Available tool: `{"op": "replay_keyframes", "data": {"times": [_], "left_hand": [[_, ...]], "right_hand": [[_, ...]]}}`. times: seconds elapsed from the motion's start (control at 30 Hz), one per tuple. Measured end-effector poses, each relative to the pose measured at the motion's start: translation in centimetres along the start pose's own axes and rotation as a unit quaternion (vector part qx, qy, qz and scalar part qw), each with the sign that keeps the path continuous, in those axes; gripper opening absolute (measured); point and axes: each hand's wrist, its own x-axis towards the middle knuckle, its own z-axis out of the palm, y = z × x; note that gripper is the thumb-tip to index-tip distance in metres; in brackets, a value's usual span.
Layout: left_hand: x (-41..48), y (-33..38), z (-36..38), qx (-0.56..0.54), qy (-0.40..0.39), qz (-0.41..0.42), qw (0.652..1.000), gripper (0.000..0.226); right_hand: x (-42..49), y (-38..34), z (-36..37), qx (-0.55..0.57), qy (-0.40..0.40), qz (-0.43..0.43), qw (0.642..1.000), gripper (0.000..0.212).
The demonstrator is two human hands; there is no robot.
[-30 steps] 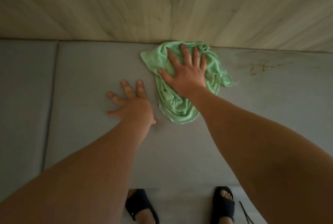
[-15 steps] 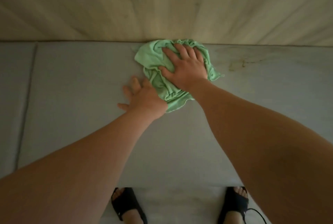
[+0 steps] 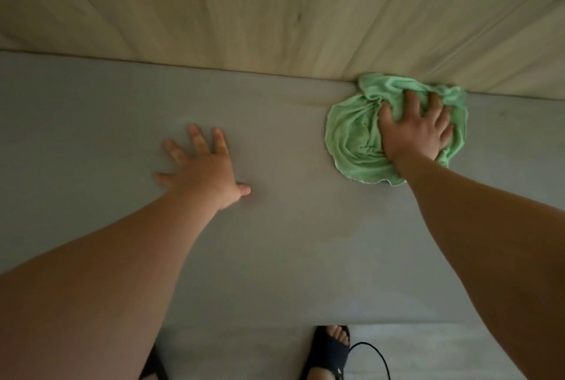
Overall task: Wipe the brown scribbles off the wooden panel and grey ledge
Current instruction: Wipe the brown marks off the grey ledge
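Note:
A crumpled green cloth (image 3: 354, 138) lies on the grey ledge (image 3: 290, 242), right where it meets the wooden panel (image 3: 275, 12). My right hand (image 3: 415, 132) presses down on the cloth, its fingertips dug into the bunched folds. My left hand (image 3: 201, 165) rests flat on the ledge with fingers spread, well to the left of the cloth. No brown scribble shows plainly; whatever lies under the cloth is hidden.
Below the ledge's near edge I see my feet in black sandals (image 3: 330, 352) on a pale floor, with a thin black cable (image 3: 376, 358) beside the right foot.
My right hand has slid the cloth to the right along the panel's base, over where the brown marks showed. My left hand has left the cloth and spread flat on the ledge.

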Motion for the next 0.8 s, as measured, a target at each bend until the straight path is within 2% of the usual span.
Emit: {"op": "replay_keyframes", "data": {"times": [0.13, 0.23, 0.33, 0.43, 0.47, 0.53, 0.57, 0.6, 0.63, 0.7, 0.73, 0.8], "left_hand": [[0.4, 0.5, 0.3, -0.009, 0.009, -0.009, 1.000, 0.126], [0.5, 0.4, 0.9, -0.014, 0.013, 0.003, 1.000, 0.125], [0.4, -0.1, 0.7, -0.028, 0.006, 0.040, 0.999, 0.124], [0.0, -2.9, -0.2, -0.037, 0.023, 0.102, 0.994, 0.108], [-0.4, -4.7, -0.3, -0.029, 0.030, 0.119, 0.992, 0.101], [-0.9, -7.5, -0.2, -0.005, 0.046, 0.140, 0.989, 0.093], [-1.1, -8.4, -0.2, 0.006, 0.052, 0.146, 0.988, 0.090], [-1.0, -9.0, -0.4, 0.011, 0.055, 0.154, 0.987, 0.087], [-0.9, -9.2, -0.6, 0.009, 0.061, 0.164, 0.984, 0.083], [-0.8, -9.4, -1.2, -0.007, 0.099, 0.174, 0.980, 0.073], [-0.9, -9.4, -1.4, -0.003, 0.137, 0.164, 0.977, 0.068], [-1.2, -9.9, -1.1, 0.012, 0.198, 0.105, 0.974, 0.066]], "right_hand": [[-0.6, -2.8, 0.1, 0.027, -0.010, 0.065, 0.997, 0.092], [-4.3, -9.2, 2.6, 0.004, -0.033, 0.021, 0.999, 0.106], [-8.6, -15.5, 4.9, -0.014, -0.054, -0.107, 0.993, 0.089], [-10.8, -18.3, 5.4, -0.013, -0.075, -0.242, 0.967, 0.071], [-11.5, -18.5, 5.4, -0.038, -0.085, -0.313, 0.945, 0.068], [-12.1, -17.0, 5.2, -0.090, -0.102, -0.463, 0.876, 0.064], [-12.0, -15.5, 5.1, -0.099, -0.103, -0.502, 0.853, 0.063], [-11.6, -13.8, 4.9, -0.093, -0.098, -0.498, 0.856, 0.062], [-10.9, -11.9, 4.4, -0.082, -0.084, -0.451, 0.885, 0.061], [-9.9, -8.6, 3.7, -0.053, -0.051, -0.271, 0.960, 0.062], [-9.6, -7.7, 3.4, -0.033, -0.044, -0.184, 0.981, 0.063], [-9.6, -8.1, 3.2, 0.001, -0.040, -0.082, 0.996, 0.064]]}}
